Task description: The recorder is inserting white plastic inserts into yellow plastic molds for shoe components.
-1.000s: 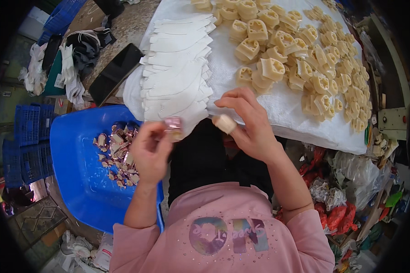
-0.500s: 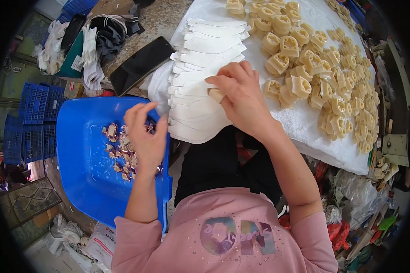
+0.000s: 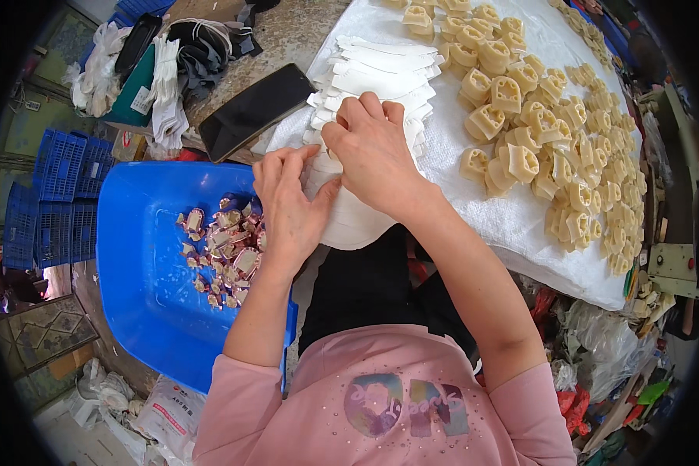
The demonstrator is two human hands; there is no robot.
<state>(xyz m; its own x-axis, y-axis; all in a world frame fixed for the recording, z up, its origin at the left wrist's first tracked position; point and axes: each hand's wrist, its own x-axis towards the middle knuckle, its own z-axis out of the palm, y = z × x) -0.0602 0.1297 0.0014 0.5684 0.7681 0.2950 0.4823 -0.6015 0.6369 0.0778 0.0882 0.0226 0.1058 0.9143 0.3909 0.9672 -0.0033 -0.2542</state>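
Your grip at the right hand (image 3: 377, 159) is curling over the overlapping white sheets (image 3: 384, 81), which are lying at 12 o'clock; hidden fingertips are leaving its closure, and that of your left hand (image 3: 291, 206), impossible to tell. The left is no longer hovering over the blue plastic tub (image 3: 128, 233) at 9 o'clock, so both are apparently working together. Your right forearm is slanting in from 4 o'clock, your left from 7.

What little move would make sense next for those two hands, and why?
Perhaps ease one white piece free of the overlapping row: the left hand and right hand are close together at those pieces. Whether either holds something is hidden, so that's only a guess.
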